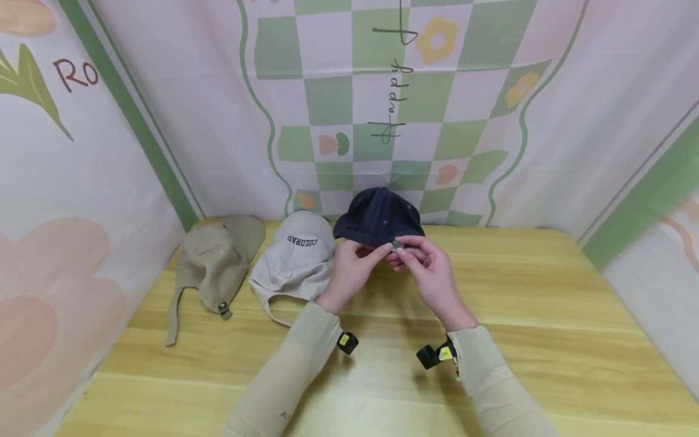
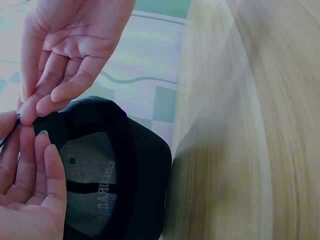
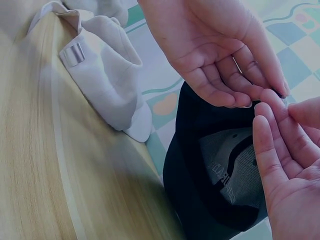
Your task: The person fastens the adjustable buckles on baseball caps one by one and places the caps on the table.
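Observation:
A dark navy baseball cap (image 1: 378,212) is at the table's far side, close to the wall cloth. Its opening faces me, and the wrist views show the inside (image 2: 90,170) with reversed-looking lettering. My left hand (image 1: 349,267) pinches the cap's back strap between thumb and fingers. From the other side, my right hand (image 1: 434,276) pinches the same strap by a small metal buckle (image 1: 397,246). The fingertips of both hands almost meet there. Fingers cover most of the strap, so how it runs through the buckle cannot be seen.
Left of the dark cap lies a white cap (image 1: 297,255) with dark lettering, its strap toward me. Farther left is a khaki cap (image 1: 210,255) with its strap hanging loose and a buckle (image 1: 224,311) at the other end. Patterned cloth (image 1: 377,91) rises behind the wooden table (image 1: 546,315).

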Motion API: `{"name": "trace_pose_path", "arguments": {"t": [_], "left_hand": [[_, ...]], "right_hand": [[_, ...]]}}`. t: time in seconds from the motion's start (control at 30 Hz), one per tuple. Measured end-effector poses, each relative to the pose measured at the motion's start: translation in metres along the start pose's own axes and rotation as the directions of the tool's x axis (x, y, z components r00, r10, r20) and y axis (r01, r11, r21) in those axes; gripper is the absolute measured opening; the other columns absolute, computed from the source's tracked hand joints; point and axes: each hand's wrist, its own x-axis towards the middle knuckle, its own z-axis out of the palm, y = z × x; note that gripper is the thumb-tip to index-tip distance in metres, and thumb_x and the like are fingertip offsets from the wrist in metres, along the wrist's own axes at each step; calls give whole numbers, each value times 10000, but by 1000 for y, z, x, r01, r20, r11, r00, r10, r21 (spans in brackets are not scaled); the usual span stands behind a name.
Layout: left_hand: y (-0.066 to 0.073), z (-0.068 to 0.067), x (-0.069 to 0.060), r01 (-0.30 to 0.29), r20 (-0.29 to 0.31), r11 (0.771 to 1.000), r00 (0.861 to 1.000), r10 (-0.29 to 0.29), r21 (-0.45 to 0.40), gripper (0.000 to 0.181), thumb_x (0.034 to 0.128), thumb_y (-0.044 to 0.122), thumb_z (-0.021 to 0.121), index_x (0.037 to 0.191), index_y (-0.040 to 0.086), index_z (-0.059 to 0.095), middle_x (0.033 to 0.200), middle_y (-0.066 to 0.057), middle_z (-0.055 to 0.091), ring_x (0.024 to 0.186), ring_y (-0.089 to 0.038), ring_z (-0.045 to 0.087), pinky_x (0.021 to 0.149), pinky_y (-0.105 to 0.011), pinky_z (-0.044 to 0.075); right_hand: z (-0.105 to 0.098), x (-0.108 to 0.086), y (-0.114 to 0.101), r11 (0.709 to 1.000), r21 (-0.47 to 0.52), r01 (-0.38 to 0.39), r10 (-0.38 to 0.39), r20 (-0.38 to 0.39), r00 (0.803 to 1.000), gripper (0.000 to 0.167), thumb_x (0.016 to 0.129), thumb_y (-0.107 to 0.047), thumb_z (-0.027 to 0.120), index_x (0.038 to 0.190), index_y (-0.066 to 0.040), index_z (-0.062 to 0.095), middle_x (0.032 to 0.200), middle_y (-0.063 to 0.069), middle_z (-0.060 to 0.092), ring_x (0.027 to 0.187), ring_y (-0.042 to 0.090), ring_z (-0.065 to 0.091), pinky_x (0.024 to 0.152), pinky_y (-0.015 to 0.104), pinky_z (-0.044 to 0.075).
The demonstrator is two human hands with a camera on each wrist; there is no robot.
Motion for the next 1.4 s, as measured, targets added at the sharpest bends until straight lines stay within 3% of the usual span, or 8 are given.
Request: {"name": "trace_pose_path", "arguments": {"t": [0.17,0.37,0.43,0.57,0.67,1.13,1.3,1.4], "left_hand": [[-1,-2,0,53,3,997,999,-53,-50,225,974,205,727,911,-9,759,789,-61,725,710,-176,666,664,-275,547],[-4,-5,2,90,-9,986,996,-92,-144,264,991,189,701,957,-70,741,816,-176,732,787,-318,709,769,-441,598],[-4,-6,3,84,1,986,996,-85,-142,255,992,163,697,960,-87,733,829,-211,724,800,-354,700,763,-416,599],[15,-10,-1,56,20,991,998,-54,-124,231,996,89,673,946,-133,712,840,-267,706,818,-421,687,736,-305,588],[30,-11,-5,38,21,993,999,-36,-110,217,993,44,662,933,-161,698,834,-291,695,816,-453,679,730,-294,585],[30,-9,-5,4,-3,997,1000,-4,-76,211,983,38,674,891,-148,708,802,-254,702,780,-428,687,704,-270,575],[33,-8,-7,10,12,996,1000,-9,-83,200,983,35,674,913,-148,711,836,-296,698,804,-475,681,749,-454,600],[36,-7,-7,21,21,997,1000,-20,-74,194,980,39,679,914,-139,716,835,-286,702,776,-404,695,757,-527,585]], "right_hand": [[-1,-1,0,1000,-8,7,-7,4,1000,232,1033,-12,581,1227,116,590,982,286,708,839,220,723,741,333,605],[-3,-1,1,1000,-16,5,-5,5,1000,227,1038,-22,577,1227,102,597,982,282,711,845,219,724,748,332,605],[-4,-1,1,1000,-18,2,-1,6,1000,230,1040,-30,577,1229,99,598,984,279,712,848,215,724,751,331,604],[-4,-1,1,1000,-19,-3,3,7,1000,237,1041,-40,579,1234,96,596,988,277,713,855,224,725,755,329,604],[-4,-1,1,1000,-19,-3,3,6,1000,239,1042,-42,579,1236,97,594,991,277,713,857,225,725,756,327,603],[-4,-1,2,1000,-6,0,0,2,1000,240,1041,-43,582,1238,93,595,996,281,713,853,220,726,754,321,603],[-4,0,2,1000,3,6,-6,2,1000,242,1040,-35,579,1241,100,591,993,284,711,852,216,725,752,320,603],[-3,0,2,1000,6,10,-10,6,1000,244,1038,-28,580,1241,108,588,991,286,710,852,225,724,750,318,602]]}}
